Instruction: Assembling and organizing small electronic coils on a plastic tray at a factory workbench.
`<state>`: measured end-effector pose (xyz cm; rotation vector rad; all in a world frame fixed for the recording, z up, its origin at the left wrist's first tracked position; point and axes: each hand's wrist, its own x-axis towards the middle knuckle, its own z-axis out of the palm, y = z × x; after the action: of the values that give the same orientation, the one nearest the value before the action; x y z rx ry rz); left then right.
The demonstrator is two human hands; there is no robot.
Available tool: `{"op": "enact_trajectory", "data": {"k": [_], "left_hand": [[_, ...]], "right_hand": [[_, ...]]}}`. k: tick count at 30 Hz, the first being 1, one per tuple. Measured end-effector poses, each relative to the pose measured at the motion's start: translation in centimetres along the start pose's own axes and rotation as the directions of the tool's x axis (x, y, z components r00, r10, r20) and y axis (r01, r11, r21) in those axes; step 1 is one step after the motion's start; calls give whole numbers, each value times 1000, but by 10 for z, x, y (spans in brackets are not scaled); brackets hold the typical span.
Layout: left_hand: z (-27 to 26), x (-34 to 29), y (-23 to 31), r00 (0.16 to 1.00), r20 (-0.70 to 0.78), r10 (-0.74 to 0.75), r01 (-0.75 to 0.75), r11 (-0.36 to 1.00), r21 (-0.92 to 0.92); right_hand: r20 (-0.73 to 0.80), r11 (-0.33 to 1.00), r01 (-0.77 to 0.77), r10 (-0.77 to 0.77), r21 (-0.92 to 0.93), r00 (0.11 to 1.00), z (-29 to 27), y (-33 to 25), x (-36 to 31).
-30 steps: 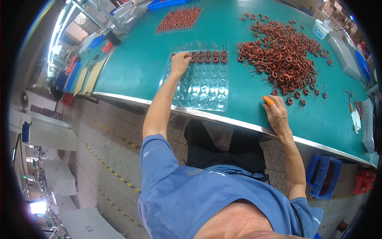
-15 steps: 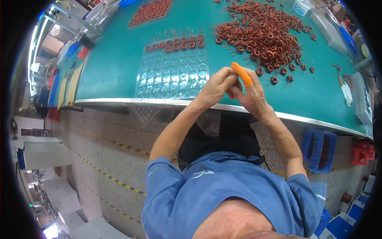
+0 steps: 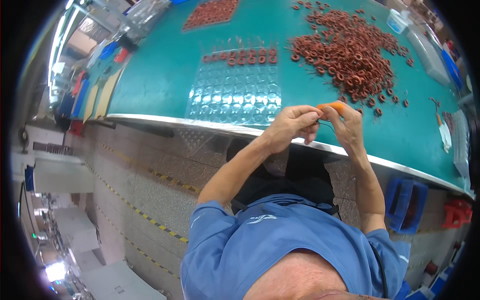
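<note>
My left hand and my right hand meet above the front edge of the green table, both with pinched fingers. Between them is a copper ring coil, mostly hidden by the fingertips; its thin wire leads stick out toward the right hand. An orange finger cot covers one right finger. Left of my hands lies a clear plastic tray with round pockets; its far rows hold upright ring coils. Beyond my right hand spreads a big heap of loose ring coils.
A second filled tray lies at the far left. Stacked clear trays, a white tub and a tool with an orange handle lie to the right. Blue crates and a red stool stand below the table.
My hands have drawn slightly apart and tilted, with the right fingers now pinching at the wire leads. The whole view has shifted, so the table appears farther right.
</note>
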<state>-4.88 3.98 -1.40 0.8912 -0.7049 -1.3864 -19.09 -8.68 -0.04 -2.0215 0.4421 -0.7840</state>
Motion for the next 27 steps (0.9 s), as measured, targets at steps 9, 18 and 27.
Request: {"op": "enact_trajectory", "data": {"k": [9,18,27], "left_hand": [[10,12,-3,924,-220,312,-271,942,195],[-2,-4,0,867,-291,403,-325,903,282],[5,-15,5,912,-163,375,-260,840,477]], "right_hand": [[-224,963,159,-208,-215,952,13,-20,2],[-53,929,-123,151,349,987,19,-5,0],[14,950,-200,203,240,979,26,5,-16]]}}
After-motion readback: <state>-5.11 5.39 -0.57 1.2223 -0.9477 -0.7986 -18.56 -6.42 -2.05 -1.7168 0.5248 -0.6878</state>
